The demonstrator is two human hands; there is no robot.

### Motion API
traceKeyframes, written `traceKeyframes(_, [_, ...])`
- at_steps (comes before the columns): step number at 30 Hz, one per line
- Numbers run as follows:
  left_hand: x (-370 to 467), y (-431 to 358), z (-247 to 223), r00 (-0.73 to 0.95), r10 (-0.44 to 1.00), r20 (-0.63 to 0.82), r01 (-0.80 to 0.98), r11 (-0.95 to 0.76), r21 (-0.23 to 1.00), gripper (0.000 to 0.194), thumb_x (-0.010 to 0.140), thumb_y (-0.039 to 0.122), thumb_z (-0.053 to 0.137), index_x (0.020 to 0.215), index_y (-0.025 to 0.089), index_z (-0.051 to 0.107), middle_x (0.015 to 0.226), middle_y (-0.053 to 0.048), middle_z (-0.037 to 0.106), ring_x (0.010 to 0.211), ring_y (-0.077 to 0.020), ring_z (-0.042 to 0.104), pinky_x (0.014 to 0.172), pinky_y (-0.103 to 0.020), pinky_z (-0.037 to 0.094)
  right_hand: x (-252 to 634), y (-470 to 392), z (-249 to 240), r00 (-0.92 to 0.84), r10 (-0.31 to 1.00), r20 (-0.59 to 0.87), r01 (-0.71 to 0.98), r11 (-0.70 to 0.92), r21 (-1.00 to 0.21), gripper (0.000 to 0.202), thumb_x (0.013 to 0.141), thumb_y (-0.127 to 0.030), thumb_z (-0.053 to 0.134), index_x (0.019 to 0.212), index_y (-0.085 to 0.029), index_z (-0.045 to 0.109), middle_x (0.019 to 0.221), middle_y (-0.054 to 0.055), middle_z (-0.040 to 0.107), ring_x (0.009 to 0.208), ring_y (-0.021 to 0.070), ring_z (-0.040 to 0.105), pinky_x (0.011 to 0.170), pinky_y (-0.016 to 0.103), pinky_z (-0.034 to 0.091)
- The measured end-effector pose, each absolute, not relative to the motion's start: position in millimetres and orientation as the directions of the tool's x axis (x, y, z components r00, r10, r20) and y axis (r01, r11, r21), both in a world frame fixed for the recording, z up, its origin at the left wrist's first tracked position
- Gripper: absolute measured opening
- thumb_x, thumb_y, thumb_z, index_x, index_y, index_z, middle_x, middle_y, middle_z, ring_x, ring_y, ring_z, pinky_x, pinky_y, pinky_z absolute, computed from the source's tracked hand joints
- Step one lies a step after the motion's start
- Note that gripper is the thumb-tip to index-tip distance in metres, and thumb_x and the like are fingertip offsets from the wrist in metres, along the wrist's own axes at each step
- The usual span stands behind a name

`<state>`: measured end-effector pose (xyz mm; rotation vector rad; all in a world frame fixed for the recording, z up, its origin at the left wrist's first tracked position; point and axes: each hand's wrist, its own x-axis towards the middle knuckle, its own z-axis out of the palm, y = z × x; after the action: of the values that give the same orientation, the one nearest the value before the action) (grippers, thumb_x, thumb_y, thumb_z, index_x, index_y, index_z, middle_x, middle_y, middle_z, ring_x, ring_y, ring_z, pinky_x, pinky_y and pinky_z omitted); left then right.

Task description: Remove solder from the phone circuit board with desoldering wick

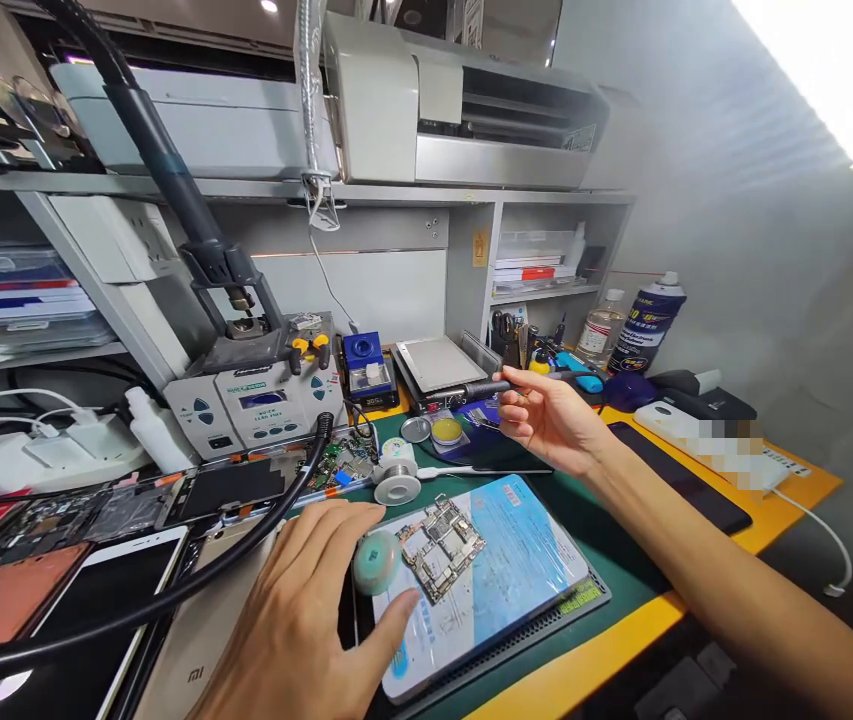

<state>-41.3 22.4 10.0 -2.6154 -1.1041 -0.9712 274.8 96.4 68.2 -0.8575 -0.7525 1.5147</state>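
Note:
My right hand (542,415) pinches the black handle of a soldering iron (487,388), held level with its front end pointing left. Below that end are an open tin of yellowish flux (446,432) and its lid. My left hand (321,590) is spread open, its thumb over the edge of a pale blue and white box (516,560). Between thumb and fingers stands a round greenish spool-like thing (377,562); whether the fingers touch it I cannot tell. A bare phone circuit board (443,548) lies on the box, apart from both hands. A solder wire spool (397,482) is behind it.
A black hose (246,545) crosses the left side in front of a hot-air station (253,405). Several phones and panels lie at left. Rear right hold a spray can (647,325) and a clear bottle (601,325). A dark phone (677,475) lies near the right edge.

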Motion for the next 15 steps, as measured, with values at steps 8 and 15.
traceKeyframes(8, [-8.7, 18.4, 25.8, 0.599, 0.596, 0.534, 0.640, -0.758, 0.128, 0.055, 0.087, 0.031, 0.072, 0.136, 0.023, 0.050, 0.123, -0.010, 0.069, 0.113, -0.0306, 0.067, 0.094, -0.048, 0.057, 280.6, 94.1, 64.7, -0.053, 0.992, -0.116, -0.563, -0.125, -0.817, 0.024, 0.103, -0.032, 0.068, 0.121, -0.016, 0.068, 0.111, 0.006, 0.072, 0.084, 0.0177, 0.072, 0.070, 0.033, 0.063])
traceKeyframes(15, [0.5, 15.8, 28.9, 0.632, 0.574, 0.521, 0.604, -0.786, 0.133, 0.042, 0.094, 0.027, 0.065, 0.133, 0.021, 0.050, 0.120, -0.011, 0.068, 0.113, -0.0304, 0.065, 0.097, -0.050, 0.055, 278.6, 89.6, 70.0, -0.071, 0.990, -0.122, -0.599, -0.140, -0.788, 0.026, 0.103, -0.031, 0.069, 0.124, -0.016, 0.068, 0.117, 0.007, 0.072, 0.090, 0.0197, 0.073, 0.075, 0.036, 0.064])
